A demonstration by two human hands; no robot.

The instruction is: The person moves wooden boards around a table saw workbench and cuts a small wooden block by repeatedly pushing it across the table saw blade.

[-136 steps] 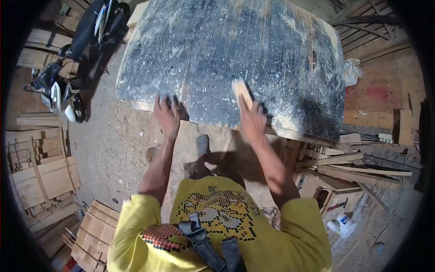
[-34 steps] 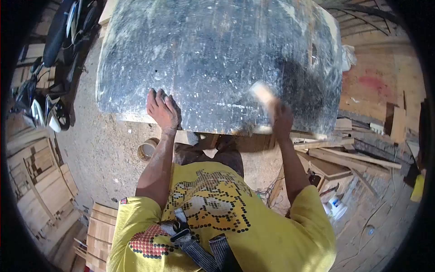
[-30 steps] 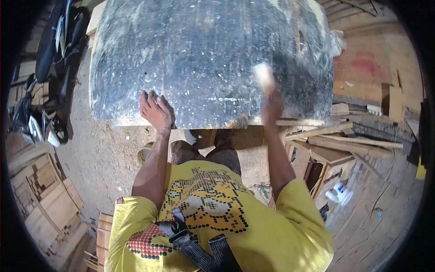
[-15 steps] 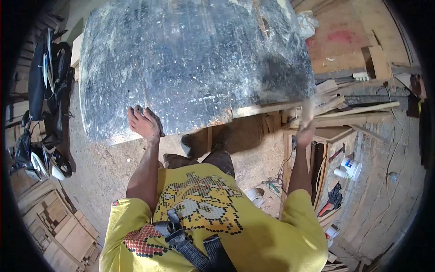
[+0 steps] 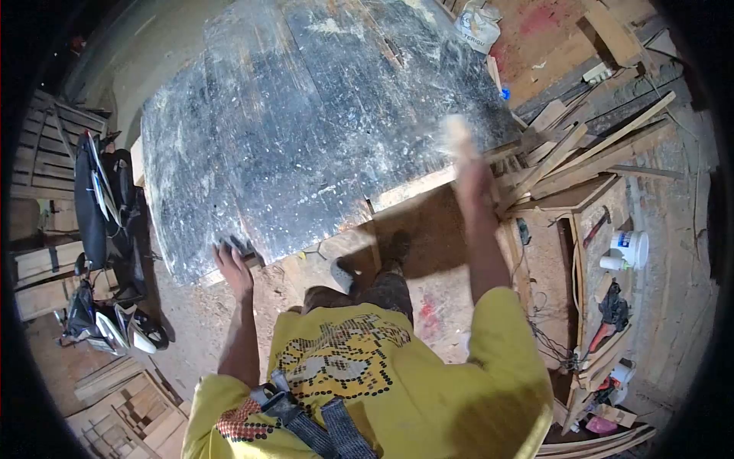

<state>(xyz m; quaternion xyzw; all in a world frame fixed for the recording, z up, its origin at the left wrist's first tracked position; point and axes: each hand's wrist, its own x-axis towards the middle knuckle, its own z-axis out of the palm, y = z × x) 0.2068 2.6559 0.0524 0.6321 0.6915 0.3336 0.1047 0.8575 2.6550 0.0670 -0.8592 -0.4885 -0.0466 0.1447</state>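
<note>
The paint-spattered dark tabletop (image 5: pixel 306 130) fills the upper middle of the view, its boards worn and dusted with pale marks. My left hand (image 5: pixel 235 269) rests at its near left edge, with the fingers laid on the surface and slightly apart. A dark patch beside those fingers could be shadow or a small object; I cannot tell. Over the near right part of the top, my right hand (image 5: pixel 475 183) is closed around a pale, blurred hand tool (image 5: pixel 458 138). Motion smears its far end, so its exact kind does not show.
Loose wood strips (image 5: pixel 558 164) lie right of the tabletop, above an open wooden frame (image 5: pixel 562 203). A white bucket (image 5: pixel 631 249) stands farther right, near a red-and-black tool (image 5: pixel 609 321). A motorbike (image 5: pixel 103 206) is at the left. A white bag (image 5: pixel 479 29) lies beyond the far right corner.
My right hand has swung left and inward over the tabletop with the pale tool. My left hand stays at the near edge. The whole view has tilted and shifted.
</note>
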